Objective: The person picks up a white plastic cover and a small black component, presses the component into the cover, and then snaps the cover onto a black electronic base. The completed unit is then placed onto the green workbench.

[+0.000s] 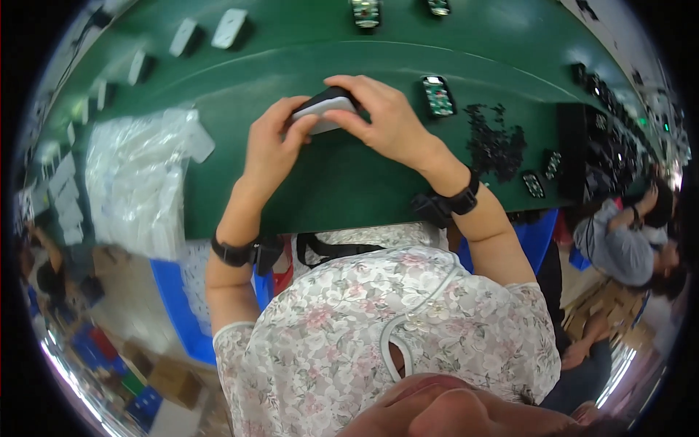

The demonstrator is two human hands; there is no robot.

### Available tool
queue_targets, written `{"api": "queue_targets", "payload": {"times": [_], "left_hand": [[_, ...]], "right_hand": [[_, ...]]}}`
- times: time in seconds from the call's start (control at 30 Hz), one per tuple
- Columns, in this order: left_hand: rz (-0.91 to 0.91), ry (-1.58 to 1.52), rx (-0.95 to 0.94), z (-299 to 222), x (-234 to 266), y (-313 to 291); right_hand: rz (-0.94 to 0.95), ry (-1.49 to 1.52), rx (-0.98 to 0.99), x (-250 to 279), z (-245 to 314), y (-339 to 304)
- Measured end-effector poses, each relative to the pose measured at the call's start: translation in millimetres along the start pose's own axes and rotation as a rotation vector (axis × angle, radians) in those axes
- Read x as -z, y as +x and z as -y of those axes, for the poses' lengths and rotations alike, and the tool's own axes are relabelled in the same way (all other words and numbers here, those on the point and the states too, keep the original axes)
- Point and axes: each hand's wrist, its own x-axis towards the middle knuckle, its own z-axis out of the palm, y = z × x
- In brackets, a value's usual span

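Observation:
Over the green table [240, 65], both my hands grip a small handheld device casing [329, 105], black on its far side and pale grey on its near side. My left hand [271, 138] closes on its left end, thumb on the pale face. At the other end, my right hand [389, 120] curls its fingers over the black side, with the thumb pressed on the pale shell. To the right of my hands lies an open black half-casing with a green circuit board [438, 97]. A loose heap of small black parts [496, 142] is spread beyond it.
Clear plastic bags of pale parts [138, 182] cover the table's left side. White covers [230, 28] and more board units [365, 13] line the far side. On the right stands a black box [575, 149], with a co-worker [619, 244] past it. A blue bin [175, 313] sits below the front edge.

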Motion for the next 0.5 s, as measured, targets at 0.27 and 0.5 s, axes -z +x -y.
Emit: {"api": "queue_targets", "payload": {"times": [0.27,0.5], "left_hand": [[0.040,-0.248,0.017,-7,-10,4],[0.072,-0.218,0.059,-16,-9,5]], "right_hand": [[0.065,0.296,-0.246,13,0,-5],[0.117,0.483,-0.370,22,5,-7]]}}
